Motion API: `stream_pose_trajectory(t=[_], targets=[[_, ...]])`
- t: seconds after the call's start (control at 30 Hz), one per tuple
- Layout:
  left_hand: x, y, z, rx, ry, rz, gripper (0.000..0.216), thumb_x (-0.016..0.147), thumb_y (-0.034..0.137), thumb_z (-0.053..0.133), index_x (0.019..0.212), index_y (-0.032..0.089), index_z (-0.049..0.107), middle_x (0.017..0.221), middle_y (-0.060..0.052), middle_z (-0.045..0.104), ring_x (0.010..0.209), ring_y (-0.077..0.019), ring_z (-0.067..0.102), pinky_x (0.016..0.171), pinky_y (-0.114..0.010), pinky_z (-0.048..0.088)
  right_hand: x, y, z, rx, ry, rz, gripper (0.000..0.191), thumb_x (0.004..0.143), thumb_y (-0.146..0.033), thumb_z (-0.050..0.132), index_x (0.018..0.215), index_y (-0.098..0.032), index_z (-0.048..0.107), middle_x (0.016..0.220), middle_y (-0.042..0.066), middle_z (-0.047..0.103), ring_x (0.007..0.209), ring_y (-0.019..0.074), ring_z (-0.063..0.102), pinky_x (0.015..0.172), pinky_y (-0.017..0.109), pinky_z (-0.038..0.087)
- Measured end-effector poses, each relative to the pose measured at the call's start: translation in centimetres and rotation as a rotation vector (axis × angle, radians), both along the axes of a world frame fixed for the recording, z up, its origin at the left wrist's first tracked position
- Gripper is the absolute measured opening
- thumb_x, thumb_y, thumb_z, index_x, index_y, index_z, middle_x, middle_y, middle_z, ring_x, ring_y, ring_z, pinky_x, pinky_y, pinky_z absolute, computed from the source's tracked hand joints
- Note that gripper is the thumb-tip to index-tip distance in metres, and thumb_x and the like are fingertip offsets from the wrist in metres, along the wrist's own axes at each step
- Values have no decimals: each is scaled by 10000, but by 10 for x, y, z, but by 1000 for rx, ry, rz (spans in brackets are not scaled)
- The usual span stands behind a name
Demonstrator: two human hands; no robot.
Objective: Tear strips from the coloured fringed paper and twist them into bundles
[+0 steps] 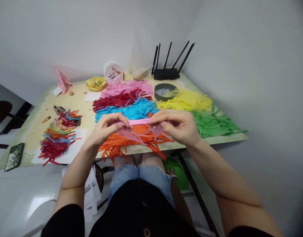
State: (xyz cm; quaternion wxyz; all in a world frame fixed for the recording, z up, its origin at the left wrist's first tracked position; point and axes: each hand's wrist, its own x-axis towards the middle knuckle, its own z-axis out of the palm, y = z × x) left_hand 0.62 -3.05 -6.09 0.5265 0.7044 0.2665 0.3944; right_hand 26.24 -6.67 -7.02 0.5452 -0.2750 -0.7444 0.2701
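Observation:
A folded pink paper strip (138,121) is stretched between my two hands above the table's near edge. My left hand (107,127) pinches its left end, fingers closed. My right hand (177,125) pinches its right end, and loose pale pink strips (158,132) hang from under those fingers. Directly below lies a pile of orange paper strips (122,142). Behind it are piles of blue strips (134,110), dark red strips (117,100) and pink strips (129,88).
Yellow strips (183,102) and green strips (213,123) lie at the right. A mixed heap of folded strips (56,136) sits on white paper at the left, a phone (14,156) near the left corner. A grey bowl (165,91), yellow bowl (95,83), round tub (113,72) and router (167,73) stand at the back.

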Motion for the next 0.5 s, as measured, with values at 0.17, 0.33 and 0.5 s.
stream_pose_trajectory(t=[0.17, 0.33, 0.5], targets=[[8, -1, 18, 18, 274, -55, 267, 865, 361, 706, 994, 129, 677, 806, -71, 762, 736, -155, 719, 645, -211, 513, 1, -4, 7, 174, -197, -73, 320, 776, -81, 520, 876, -224, 789, 852, 26, 785, 745, 142, 718, 690, 253, 566], [15, -8, 21, 134, 367, 25, 231, 907, 328, 654, 798, 131, 700, 761, -67, 761, 694, -136, 703, 670, -215, 527, 0, -7, 8, 58, -262, -149, 243, 847, -171, 616, 1020, -223, 777, 922, 29, 797, 773, 154, 731, 705, 251, 565], [14, -15, 15, 195, 327, 127, 194, 900, 305, 670, 871, 139, 764, 763, -50, 768, 701, -132, 705, 696, -214, 536, -7, -8, 3, -244, -173, -186, 137, 863, -280, 709, 929, -189, 787, 809, 36, 785, 677, 164, 734, 652, 257, 581]])
